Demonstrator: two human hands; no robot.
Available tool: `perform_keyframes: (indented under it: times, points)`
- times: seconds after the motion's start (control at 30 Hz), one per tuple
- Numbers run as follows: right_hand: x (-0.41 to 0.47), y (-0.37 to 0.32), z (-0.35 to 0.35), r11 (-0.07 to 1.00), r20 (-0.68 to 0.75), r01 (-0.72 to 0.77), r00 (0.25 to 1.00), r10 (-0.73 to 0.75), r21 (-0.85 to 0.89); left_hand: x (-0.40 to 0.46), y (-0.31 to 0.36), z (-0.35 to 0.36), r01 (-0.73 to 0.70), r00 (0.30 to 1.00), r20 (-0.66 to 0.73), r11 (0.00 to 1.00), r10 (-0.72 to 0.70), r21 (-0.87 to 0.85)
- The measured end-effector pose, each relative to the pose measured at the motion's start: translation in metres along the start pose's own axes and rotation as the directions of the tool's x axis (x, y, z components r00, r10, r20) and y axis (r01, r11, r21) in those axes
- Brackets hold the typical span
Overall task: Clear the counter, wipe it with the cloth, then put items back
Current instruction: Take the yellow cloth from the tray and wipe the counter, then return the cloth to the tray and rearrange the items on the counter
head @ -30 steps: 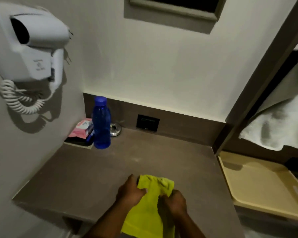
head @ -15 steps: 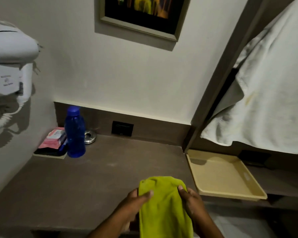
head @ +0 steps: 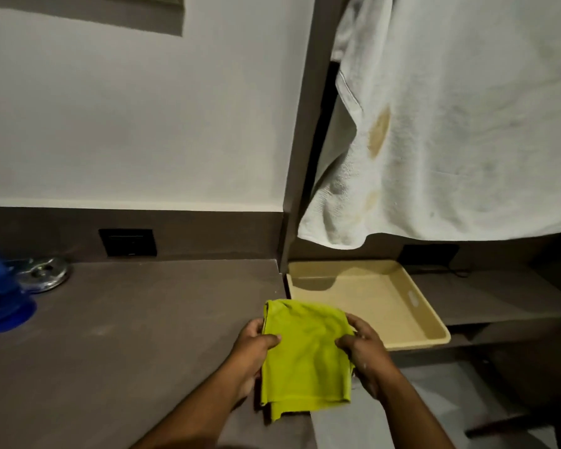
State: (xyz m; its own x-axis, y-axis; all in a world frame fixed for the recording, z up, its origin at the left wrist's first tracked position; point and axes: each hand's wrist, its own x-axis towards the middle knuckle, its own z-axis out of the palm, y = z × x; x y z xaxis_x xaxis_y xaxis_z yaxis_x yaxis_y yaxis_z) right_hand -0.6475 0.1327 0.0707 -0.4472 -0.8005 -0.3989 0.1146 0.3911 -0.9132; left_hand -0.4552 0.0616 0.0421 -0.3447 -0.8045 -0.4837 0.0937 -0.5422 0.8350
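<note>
A folded yellow-green cloth (head: 305,354) hangs between my two hands above the right end of the brown counter (head: 127,319). My left hand (head: 253,345) grips its left edge with the thumb on top. My right hand (head: 363,345) grips its right edge the same way. A blue bottle (head: 0,296) stands at the far left of the counter, partly cut off by the frame. Beside it lies a round metal ashtray (head: 42,273).
A beige tray (head: 370,299) sits on a lower shelf right of the counter. A stained white towel (head: 450,124) hangs above it. A dark wall socket (head: 128,243) is set in the backsplash. A vertical brown post (head: 297,140) divides counter from shelf.
The view has swung right and down, so the hair dryer and pink packet left the frame. Both hands kept the cloth, which now hangs flatter and wider, close to the counter's right end.
</note>
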Motion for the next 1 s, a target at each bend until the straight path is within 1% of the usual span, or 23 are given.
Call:
perform_keyframes:
  times: [0.1,0.17,0.2,0.23,0.27,0.3,0.33,0.37,0.4,0.43,0.47,0.5,0.53,0.57,0.63,0.67,0.73,0.8,0.83,0.87,1.0]
  points:
    - [0.063,-0.015,-0.028,0.998,0.004,0.06,0.998,-0.061,0.012,0.046,0.007,0.041,-0.037,0.998,-0.054,0.999,0.036,-0.016]
    - [0.108,-0.019,-0.05,0.997,0.0,0.075,0.997,-0.075,0.017,0.082,0.009,0.071,-0.061,0.996,-0.069,0.998,0.062,0.008]
    - [0.131,-0.017,-0.061,0.998,0.007,0.067,0.998,-0.067,-0.004,0.099,0.007,0.084,-0.08,0.994,-0.076,0.996,0.083,0.046]
    - [0.15,-0.011,-0.069,0.997,0.025,0.055,0.998,-0.054,-0.045,0.113,0.004,0.094,-0.11,0.989,-0.085,0.986,0.121,0.127]
    - [0.166,-0.003,-0.078,0.99,0.05,0.047,0.998,-0.041,-0.133,0.127,-0.001,0.101,-0.141,0.982,-0.086,0.955,0.168,0.261]
    - [0.18,0.006,-0.085,0.96,0.071,0.06,0.997,-0.042,-0.274,0.137,-0.007,0.106,-0.141,0.98,-0.063,0.876,0.19,0.462]
    - [0.192,0.016,-0.09,0.893,0.097,0.092,0.994,-0.054,-0.441,0.142,-0.011,0.111,-0.112,0.984,-0.025,0.722,0.177,0.683]
    - [0.202,0.025,-0.095,0.804,0.137,0.132,0.989,-0.063,-0.58,0.146,-0.017,0.116,-0.083,0.989,0.008,0.502,0.15,0.861]
    - [0.21,0.034,-0.098,0.725,0.174,0.159,0.983,-0.054,-0.67,0.15,-0.024,0.121,-0.081,0.988,0.042,0.27,0.149,0.959]
    - [0.217,0.042,-0.1,0.658,0.21,0.181,0.977,-0.035,-0.731,0.151,-0.029,0.127,-0.108,0.979,0.093,0.08,0.18,0.991]
    - [0.222,0.049,-0.1,0.582,0.244,0.21,0.969,-0.021,-0.785,0.153,-0.032,0.132,-0.145,0.965,0.153,-0.054,0.215,0.988]
    - [0.225,0.055,-0.1,0.494,0.282,0.256,0.959,-0.023,-0.831,0.157,-0.033,0.136,-0.182,0.951,0.21,-0.136,0.228,0.974]
    - [0.229,0.06,-0.099,0.413,0.305,0.289,0.952,-0.029,-0.863,0.163,-0.034,0.138,-0.215,0.945,0.253,-0.189,0.207,0.958]
    - [0.232,0.064,-0.097,0.345,0.314,0.31,0.948,-0.043,-0.886,0.17,-0.034,0.138,-0.236,0.949,0.276,-0.235,0.154,0.943]
    - [0.239,0.073,-0.096,0.219,0.335,0.34,0.94,-0.06,-0.915,0.185,-0.032,0.135,-0.243,0.963,0.269,-0.342,0.029,0.908]
    - [0.242,0.078,-0.096,0.162,0.351,0.353,0.935,-0.039,-0.921,0.192,-0.033,0.131,-0.233,0.968,0.249,-0.403,-0.013,0.885]
    - [0.249,0.083,-0.097,0.093,0.366,0.364,0.931,0.002,-0.927,0.204,-0.037,0.123,-0.203,0.976,0.212,-0.502,-0.039,0.841]
    - [0.25,0.078,-0.098,0.092,0.352,0.349,0.936,0.022,-0.933,0.208,-0.037,0.118,-0.196,0.976,0.215,-0.528,-0.026,0.827]
    - [0.249,0.071,-0.098,0.129,0.335,0.33,0.942,0.024,-0.935,0.208,-0.035,0.117,-0.201,0.974,0.225,-0.509,-0.014,0.837]
    - [0.244,0.063,-0.096,0.191,0.31,0.3,0.95,0.023,-0.934,0.204,-0.032,0.115,-0.209,0.972,0.235,-0.464,-0.003,0.861]
    - [0.209,0.045,-0.085,0.48,0.22,0.214,0.975,-0.044,-0.851,0.171,-0.01,0.086,-0.231,0.963,0.251,-0.177,0.103,0.957]
